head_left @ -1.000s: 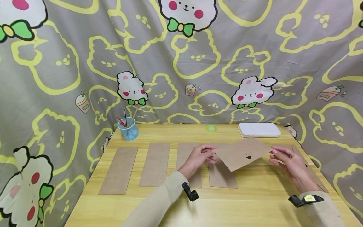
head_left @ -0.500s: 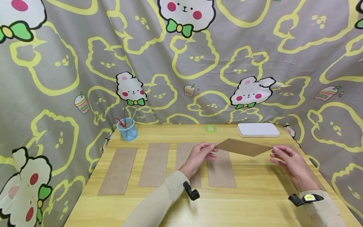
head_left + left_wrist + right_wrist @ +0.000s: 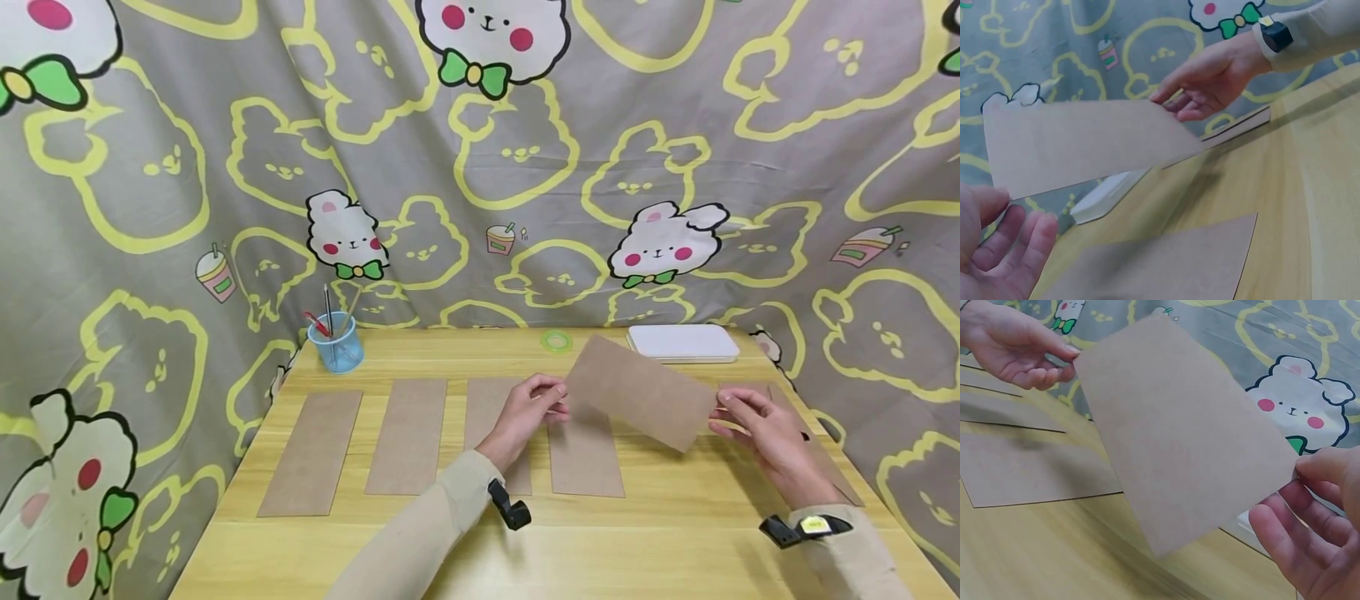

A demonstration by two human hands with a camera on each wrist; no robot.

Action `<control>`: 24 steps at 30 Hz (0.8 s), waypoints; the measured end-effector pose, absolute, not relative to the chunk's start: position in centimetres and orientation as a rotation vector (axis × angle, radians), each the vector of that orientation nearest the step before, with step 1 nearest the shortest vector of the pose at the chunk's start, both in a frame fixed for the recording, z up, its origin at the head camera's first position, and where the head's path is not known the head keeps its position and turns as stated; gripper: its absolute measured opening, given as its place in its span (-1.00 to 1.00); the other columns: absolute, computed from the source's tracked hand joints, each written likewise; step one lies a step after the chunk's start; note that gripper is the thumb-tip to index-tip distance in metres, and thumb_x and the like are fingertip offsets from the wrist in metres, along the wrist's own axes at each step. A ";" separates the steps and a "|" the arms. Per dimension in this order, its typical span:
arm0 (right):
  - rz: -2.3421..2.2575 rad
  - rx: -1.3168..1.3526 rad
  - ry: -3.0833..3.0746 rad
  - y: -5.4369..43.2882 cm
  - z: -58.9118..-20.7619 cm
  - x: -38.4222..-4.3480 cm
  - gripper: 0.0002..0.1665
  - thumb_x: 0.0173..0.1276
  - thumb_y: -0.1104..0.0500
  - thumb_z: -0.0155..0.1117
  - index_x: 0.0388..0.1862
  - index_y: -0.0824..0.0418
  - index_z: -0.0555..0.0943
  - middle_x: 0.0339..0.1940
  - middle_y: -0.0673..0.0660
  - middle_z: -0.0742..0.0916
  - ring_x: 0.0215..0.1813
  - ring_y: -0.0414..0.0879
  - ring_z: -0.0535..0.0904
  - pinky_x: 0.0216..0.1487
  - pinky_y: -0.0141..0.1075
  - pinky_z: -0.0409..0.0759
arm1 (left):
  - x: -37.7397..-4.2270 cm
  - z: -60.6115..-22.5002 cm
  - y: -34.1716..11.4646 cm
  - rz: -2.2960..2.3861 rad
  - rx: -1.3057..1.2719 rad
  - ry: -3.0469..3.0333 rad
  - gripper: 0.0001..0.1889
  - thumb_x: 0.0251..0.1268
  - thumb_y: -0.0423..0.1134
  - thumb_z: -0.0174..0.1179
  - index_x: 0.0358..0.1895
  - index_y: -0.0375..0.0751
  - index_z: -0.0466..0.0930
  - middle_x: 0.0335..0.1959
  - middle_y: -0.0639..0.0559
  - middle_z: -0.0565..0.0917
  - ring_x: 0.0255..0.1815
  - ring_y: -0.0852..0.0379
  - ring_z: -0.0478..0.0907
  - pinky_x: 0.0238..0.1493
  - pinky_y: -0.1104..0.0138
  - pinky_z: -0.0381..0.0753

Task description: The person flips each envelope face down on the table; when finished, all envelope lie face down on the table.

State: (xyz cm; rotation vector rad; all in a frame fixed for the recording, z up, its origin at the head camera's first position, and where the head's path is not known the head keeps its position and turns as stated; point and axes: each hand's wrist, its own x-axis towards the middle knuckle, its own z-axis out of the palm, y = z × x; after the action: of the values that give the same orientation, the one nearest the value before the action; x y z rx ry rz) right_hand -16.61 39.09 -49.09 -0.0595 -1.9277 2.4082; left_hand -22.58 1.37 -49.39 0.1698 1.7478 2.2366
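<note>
A rectangular brown card (image 3: 641,393) hangs in the air between my two hands, its plain face toward me. My left hand (image 3: 525,417) pinches it by one corner between thumb and fingers. At the opposite corner, my right hand (image 3: 771,437) pinches it the same way, as the right wrist view also shows with the card (image 3: 1185,437) tilted. Below the left hand and forearm, a row of several similar blank cards (image 3: 588,458) lies flat on the table. More brown card (image 3: 823,454) lies under and beside the right hand, partly hidden by it, with a small dark mark showing.
A blue pen cup (image 3: 341,346) with several pens stands at the back left of the wooden table (image 3: 570,550). Along the back edge lie a green roll of tape (image 3: 557,341) and a white flat case (image 3: 684,343). A patterned curtain (image 3: 450,167) closes off the back and sides.
The held card has been turned over between the hands: its marked face showed first, then it stood nearly edge-on, and now a plain face shows. Both hands have stayed nearly in place.
</note>
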 end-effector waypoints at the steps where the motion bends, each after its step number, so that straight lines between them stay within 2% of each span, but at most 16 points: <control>1: 2.412 -0.067 -1.933 39.0 -49.1 -16.6 -0.73 0.71 0.31 0.18 -0.05 0.10 0.81 -0.18 -0.09 0.83 -0.14 -0.21 0.83 -0.08 -0.32 0.91 | -22.6 -49.4 1.4 2.238 0.167 1.746 -0.76 0.62 -0.28 0.30 0.16 -0.34 0.67 0.08 -0.34 0.76 -0.19 0.12 0.78 -0.01 0.29 0.92; 14: 2.490 -0.137 -1.987 38.6 -49.8 -16.0 -0.71 0.68 0.36 0.22 -0.03 0.08 0.83 -0.10 -0.11 0.85 -0.12 -0.19 0.83 0.00 -0.33 0.90 | -22.7 -49.7 1.3 2.263 0.088 1.692 -0.73 0.68 -0.30 0.22 0.26 -0.34 0.61 0.08 -0.40 0.78 -0.19 0.08 0.86 0.02 0.22 0.93; 21: 2.533 -0.083 -2.004 38.6 -50.5 -15.5 -0.67 0.67 0.42 0.17 0.02 0.10 0.81 -0.08 -0.06 0.83 -0.11 -0.17 0.84 0.06 -0.34 0.88 | -23.2 -49.6 1.4 2.283 0.053 1.658 -0.68 0.63 -0.31 0.27 0.30 -0.34 0.60 0.03 -0.24 0.81 -0.10 0.00 0.87 0.06 0.24 0.92; 24: 2.548 -0.037 -2.005 38.7 -50.9 -15.1 -0.65 0.68 0.44 0.14 0.04 0.12 0.81 -0.06 -0.04 0.83 -0.09 -0.15 0.84 0.08 -0.33 0.88 | -23.6 -49.3 1.9 2.299 0.030 1.644 -0.68 0.60 -0.35 0.30 0.29 -0.36 0.61 0.00 -0.21 0.82 -0.13 0.01 0.87 0.03 0.25 0.92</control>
State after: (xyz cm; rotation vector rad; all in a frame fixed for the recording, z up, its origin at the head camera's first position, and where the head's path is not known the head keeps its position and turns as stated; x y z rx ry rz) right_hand -15.10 38.73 -50.89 -0.0374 -2.0046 2.5479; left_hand -23.61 1.87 -49.32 0.0297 1.6439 2.2988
